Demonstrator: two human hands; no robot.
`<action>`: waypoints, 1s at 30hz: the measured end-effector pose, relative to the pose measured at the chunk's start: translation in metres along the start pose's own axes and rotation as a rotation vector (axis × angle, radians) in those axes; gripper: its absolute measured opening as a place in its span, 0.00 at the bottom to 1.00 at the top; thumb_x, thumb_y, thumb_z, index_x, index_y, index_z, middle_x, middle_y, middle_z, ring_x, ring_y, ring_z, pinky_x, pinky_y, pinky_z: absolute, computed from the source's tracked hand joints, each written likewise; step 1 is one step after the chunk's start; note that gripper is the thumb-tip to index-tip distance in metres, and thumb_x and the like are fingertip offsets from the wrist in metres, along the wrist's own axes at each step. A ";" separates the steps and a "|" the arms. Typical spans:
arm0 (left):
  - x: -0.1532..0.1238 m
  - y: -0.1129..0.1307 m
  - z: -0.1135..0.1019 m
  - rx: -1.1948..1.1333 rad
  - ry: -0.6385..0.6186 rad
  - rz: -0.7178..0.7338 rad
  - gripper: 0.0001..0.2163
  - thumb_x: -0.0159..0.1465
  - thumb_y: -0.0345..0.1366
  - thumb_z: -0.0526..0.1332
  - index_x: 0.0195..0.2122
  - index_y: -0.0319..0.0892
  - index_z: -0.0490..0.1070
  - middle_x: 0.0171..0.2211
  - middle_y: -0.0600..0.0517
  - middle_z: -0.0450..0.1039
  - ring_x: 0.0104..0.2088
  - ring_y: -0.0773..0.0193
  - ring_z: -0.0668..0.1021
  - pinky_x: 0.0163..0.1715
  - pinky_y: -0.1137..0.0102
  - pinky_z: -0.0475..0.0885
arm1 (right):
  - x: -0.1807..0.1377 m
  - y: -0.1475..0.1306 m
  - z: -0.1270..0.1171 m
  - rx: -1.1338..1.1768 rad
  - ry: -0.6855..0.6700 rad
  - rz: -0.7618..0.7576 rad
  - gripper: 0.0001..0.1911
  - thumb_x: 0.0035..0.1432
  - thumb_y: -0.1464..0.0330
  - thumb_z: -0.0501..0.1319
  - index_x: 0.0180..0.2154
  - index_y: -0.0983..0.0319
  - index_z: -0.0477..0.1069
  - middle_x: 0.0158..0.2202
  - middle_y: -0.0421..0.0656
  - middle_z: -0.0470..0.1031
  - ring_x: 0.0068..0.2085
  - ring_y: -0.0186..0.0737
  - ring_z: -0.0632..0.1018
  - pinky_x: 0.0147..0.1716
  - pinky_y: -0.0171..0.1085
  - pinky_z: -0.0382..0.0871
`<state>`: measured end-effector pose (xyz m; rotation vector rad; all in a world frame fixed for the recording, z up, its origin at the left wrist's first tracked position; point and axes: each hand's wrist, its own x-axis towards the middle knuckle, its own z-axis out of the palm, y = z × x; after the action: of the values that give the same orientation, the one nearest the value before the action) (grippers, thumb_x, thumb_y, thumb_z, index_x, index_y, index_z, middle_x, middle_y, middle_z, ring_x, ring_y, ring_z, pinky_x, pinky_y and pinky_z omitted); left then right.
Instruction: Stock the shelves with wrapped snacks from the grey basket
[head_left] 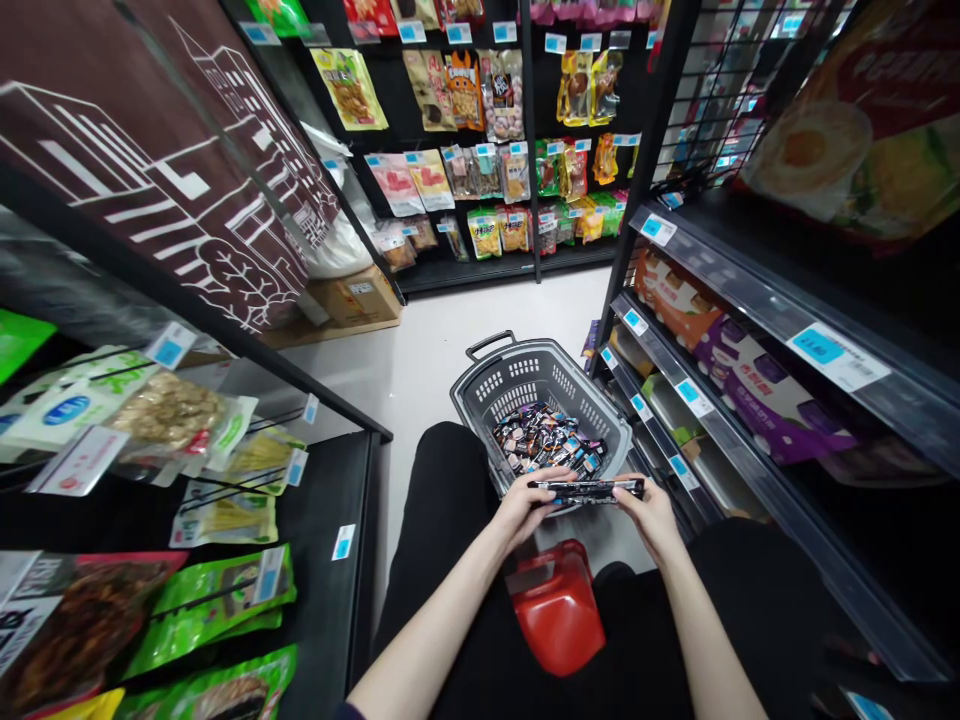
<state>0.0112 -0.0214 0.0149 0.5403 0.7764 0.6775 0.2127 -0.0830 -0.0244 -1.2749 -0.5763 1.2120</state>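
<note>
We grasp dark packet bundle (pixel 589 491) at both ends: left hand (pixel 521 503) pinching one, right hand (pixel 651 515) other, over near rim of grey basket (pixel 551 362). Likely light, slick-wrapped, somewhat crushable; we judge gentle end grip best. Long axis runs left to right across us; which end is front, we cannot tell.

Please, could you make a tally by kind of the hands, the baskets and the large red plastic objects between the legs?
Hands holding black packaging: 2 (left hand, right hand)
Gray basket: 1
Red plastic object: 1
Total: 4
</note>
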 end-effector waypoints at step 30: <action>-0.007 -0.011 0.001 0.094 -0.334 -0.400 0.20 0.49 0.24 0.64 0.45 0.37 0.68 0.43 0.43 0.70 0.39 0.53 0.78 0.35 0.65 0.74 | -0.002 -0.013 0.001 0.148 0.109 0.026 0.16 0.38 0.59 0.70 0.29 0.61 0.72 0.26 0.40 0.73 0.27 0.36 0.73 0.26 0.35 0.70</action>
<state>0.0123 -0.0345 0.0116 0.5457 0.5788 0.1736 0.2159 -0.0826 -0.0112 -1.2173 -0.3851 1.1768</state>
